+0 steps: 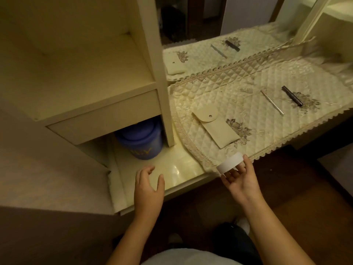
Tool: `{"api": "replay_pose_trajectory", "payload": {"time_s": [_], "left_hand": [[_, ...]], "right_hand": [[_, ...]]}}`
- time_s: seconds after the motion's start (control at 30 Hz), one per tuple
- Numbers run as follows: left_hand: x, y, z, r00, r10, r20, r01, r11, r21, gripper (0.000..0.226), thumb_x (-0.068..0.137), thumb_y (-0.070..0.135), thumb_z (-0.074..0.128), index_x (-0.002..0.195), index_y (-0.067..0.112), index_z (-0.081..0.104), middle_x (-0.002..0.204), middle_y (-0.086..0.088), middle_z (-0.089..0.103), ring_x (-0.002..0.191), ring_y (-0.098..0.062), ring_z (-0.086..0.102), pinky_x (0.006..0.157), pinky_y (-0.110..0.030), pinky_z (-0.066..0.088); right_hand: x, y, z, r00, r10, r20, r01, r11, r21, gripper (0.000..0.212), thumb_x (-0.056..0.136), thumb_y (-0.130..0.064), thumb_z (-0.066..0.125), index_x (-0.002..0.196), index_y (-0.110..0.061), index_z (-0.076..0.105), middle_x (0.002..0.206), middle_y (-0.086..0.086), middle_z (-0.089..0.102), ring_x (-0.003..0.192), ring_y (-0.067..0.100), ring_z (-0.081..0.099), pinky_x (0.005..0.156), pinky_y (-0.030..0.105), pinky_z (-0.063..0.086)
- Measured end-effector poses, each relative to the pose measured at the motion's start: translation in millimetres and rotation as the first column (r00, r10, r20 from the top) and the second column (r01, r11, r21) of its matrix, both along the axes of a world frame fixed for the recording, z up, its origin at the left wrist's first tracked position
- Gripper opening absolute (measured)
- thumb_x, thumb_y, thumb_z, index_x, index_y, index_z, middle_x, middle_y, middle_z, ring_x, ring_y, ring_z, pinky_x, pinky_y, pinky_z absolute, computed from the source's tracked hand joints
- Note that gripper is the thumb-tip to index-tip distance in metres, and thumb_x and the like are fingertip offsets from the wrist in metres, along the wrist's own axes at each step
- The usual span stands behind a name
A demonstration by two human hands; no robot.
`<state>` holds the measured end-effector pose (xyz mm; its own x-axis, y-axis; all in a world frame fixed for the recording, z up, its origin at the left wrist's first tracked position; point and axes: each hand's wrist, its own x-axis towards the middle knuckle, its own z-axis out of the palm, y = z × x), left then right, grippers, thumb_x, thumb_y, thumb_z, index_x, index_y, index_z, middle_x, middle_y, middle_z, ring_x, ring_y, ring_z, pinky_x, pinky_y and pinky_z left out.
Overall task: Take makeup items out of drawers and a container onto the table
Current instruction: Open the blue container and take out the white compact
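Observation:
My right hand [241, 178] grips a round white jar [230, 163] at the front edge of the quilted cream cloth [248, 85]. My left hand [148, 185] hovers with fingers apart over the bare glossy tabletop [177, 169], holding nothing. A blue lidded container [140, 139] stands under the closed drawer [104, 116] of the shelf unit. On the cloth lie a cream snap pouch [215, 127], a thin silver stick [272, 101] and a black tube [291, 95].
A cream shelf unit [80, 60] with an upright post [162, 73] rises at the left. A mirror [219, 31] behind the table reflects the pouch, stick and tube. Dark wooden floor lies below the table's front edge.

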<state>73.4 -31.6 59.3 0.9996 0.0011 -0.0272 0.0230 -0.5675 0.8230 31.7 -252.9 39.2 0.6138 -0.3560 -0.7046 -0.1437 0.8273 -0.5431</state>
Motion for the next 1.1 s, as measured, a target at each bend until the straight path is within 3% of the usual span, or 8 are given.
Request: {"api": "replay_pose_trajectory", "payload": {"time_s": [0.17, 0.4, 0.6, 0.77, 0.93, 1.1], "left_hand": [[-14, -63, 3, 0.984, -0.171, -0.039, 0.174, 0.983, 0.066, 0.025, 0.086, 0.012, 0.055, 0.111, 0.014, 0.054, 0.107, 0.003, 0.052, 0.103, -0.010, 0.051, 0.086, -0.025, 0.037], [-21, -207, 3, 0.919, -0.387, -0.072, 0.393, 0.910, 0.132, 0.026, 0.088, 0.019, 0.052, 0.114, 0.017, 0.051, 0.108, 0.008, 0.051, 0.102, -0.004, 0.048, 0.085, -0.020, 0.037], [-20, -286, 2, 0.874, -0.482, -0.061, 0.486, 0.858, 0.166, 0.026, 0.088, 0.018, 0.053, 0.114, 0.016, 0.050, 0.107, 0.011, 0.048, 0.102, -0.003, 0.047, 0.084, -0.015, 0.033], [3, -300, -5, 0.902, -0.423, -0.086, 0.431, 0.885, 0.173, 0.029, 0.088, 0.017, 0.054, 0.116, 0.015, 0.050, 0.107, 0.010, 0.048, 0.103, -0.004, 0.046, 0.086, -0.017, 0.033], [54, -302, -20, 0.933, -0.339, -0.122, 0.353, 0.928, 0.120, 0.029, 0.089, 0.018, 0.053, 0.117, 0.015, 0.049, 0.109, 0.008, 0.048, 0.104, -0.007, 0.049, 0.086, -0.020, 0.038], [108, -308, -36, 0.956, -0.268, -0.120, 0.282, 0.953, 0.113, 0.031, 0.087, 0.020, 0.055, 0.117, 0.014, 0.049, 0.109, 0.006, 0.049, 0.103, -0.007, 0.046, 0.089, -0.021, 0.036]], "right_hand": [[-23, -67, 0, 0.993, -0.113, -0.020, 0.115, 0.991, 0.074, 0.032, 0.086, -0.046, 0.048, 0.101, -0.018, 0.052, 0.100, 0.011, 0.055, 0.093, 0.026, 0.055, 0.086, 0.043, 0.047], [-62, -205, 8, 0.996, -0.079, -0.046, 0.074, 0.992, -0.102, 0.034, 0.087, -0.034, 0.052, 0.118, -0.019, 0.048, 0.101, 0.009, 0.056, 0.094, 0.026, 0.055, 0.075, 0.039, 0.049], [-50, -284, 20, 0.995, 0.061, -0.083, -0.087, 0.933, -0.348, 0.038, 0.086, -0.026, 0.056, 0.122, -0.014, 0.049, 0.112, 0.007, 0.055, 0.104, 0.023, 0.053, 0.075, 0.036, 0.050], [1, -306, 21, 0.957, 0.229, -0.176, -0.287, 0.831, -0.477, 0.047, 0.080, -0.022, 0.065, 0.123, -0.014, 0.048, 0.116, 0.006, 0.055, 0.107, 0.021, 0.054, 0.093, 0.041, 0.048], [78, -306, 8, 0.845, 0.398, -0.357, -0.532, 0.562, -0.633, 0.053, 0.072, -0.028, 0.074, 0.119, -0.017, 0.050, 0.122, 0.002, 0.053, 0.114, 0.021, 0.051, 0.099, 0.043, 0.046], [162, -299, -9, 0.637, 0.534, -0.556, -0.692, 0.079, -0.717, 0.069, 0.069, -0.034, 0.075, 0.128, -0.014, 0.044, 0.132, 0.004, 0.046, 0.122, 0.020, 0.044, 0.100, 0.028, 0.035]]}}
